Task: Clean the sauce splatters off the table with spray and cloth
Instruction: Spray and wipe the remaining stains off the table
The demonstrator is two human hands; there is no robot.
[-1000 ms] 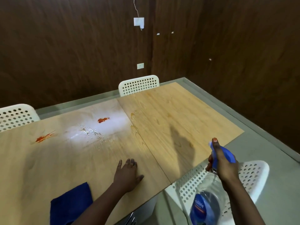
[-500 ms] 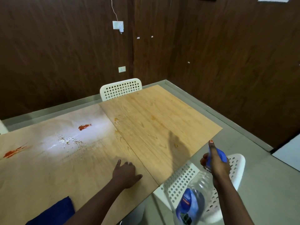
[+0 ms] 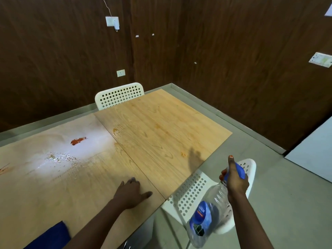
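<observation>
Your view swings right; blue cloth (image 3: 48,236) slips toward frame corner. Your right hand (image 3: 235,182) grips spray bottle (image 3: 208,212) off-table; left hand (image 3: 130,192) rests flat on table (image 3: 161,141). Red sauce splatter (image 3: 77,141) sprayed, unwiped.

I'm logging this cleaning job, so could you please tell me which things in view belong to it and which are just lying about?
Part of the job:
spray bottle, gripped in the right hand
blue cloth at the near table edge
red sauce
wet patch
table, left hand resting flat on it

Just there:
far chair
near chair
wall socket
</observation>
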